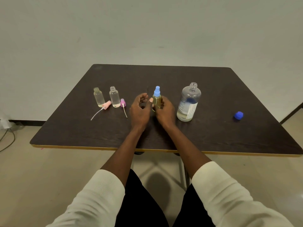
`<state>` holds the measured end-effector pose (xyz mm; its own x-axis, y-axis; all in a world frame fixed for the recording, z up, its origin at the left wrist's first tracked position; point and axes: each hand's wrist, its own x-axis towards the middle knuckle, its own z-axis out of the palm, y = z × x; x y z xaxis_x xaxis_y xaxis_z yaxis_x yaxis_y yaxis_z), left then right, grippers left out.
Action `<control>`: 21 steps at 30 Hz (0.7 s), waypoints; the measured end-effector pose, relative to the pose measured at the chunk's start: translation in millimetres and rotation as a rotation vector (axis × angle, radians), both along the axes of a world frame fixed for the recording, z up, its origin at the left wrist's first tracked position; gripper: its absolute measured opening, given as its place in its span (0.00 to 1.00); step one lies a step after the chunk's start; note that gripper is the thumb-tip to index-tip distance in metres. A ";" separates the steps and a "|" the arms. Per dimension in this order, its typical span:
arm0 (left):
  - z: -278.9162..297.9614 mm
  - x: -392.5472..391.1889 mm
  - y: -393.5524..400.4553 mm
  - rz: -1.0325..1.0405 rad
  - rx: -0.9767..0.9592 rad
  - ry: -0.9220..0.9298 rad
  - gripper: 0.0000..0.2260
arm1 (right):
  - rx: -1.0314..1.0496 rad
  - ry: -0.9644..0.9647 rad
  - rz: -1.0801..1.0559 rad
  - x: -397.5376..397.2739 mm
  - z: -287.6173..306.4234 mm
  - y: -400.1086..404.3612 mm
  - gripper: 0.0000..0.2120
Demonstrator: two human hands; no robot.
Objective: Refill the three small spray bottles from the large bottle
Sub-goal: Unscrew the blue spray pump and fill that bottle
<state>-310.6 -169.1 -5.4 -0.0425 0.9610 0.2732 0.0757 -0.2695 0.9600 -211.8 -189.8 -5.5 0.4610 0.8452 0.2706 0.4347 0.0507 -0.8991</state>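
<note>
A small spray bottle [156, 99] with a blue spray head and yellowish liquid stands upright mid-table. My right hand [165, 110] grips its body. My left hand [140, 108] is beside it with fingers loosely curled; its thumb tip touches the bottle. Left of them stand two small uncapped bottles [99, 97] [114, 97] holding little liquid. A pink spray head [105, 106] and a purple spray head [123, 103] lie beside them with their tubes on the table. The large bottle [188, 102] stands uncapped at the right, liquid low.
The large bottle's blue cap [238, 115] lies far right on the dark table [213, 136]. A cable [8, 136] runs on the floor at the left. The wall is behind the table's far edge.
</note>
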 end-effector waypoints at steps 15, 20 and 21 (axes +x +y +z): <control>1.1 -3.2 -8.5 -0.230 0.055 -0.056 0.18 | -0.042 -0.025 0.108 7.3 -3.9 -23.7 0.12; 1.4 -2.4 -8.5 -0.238 0.016 -0.180 0.15 | -0.120 0.058 0.289 15.2 -2.5 -25.6 0.20; 1.9 -2.8 -8.1 -0.235 0.014 -0.201 0.15 | -0.130 0.056 0.321 16.6 -2.8 -26.3 0.22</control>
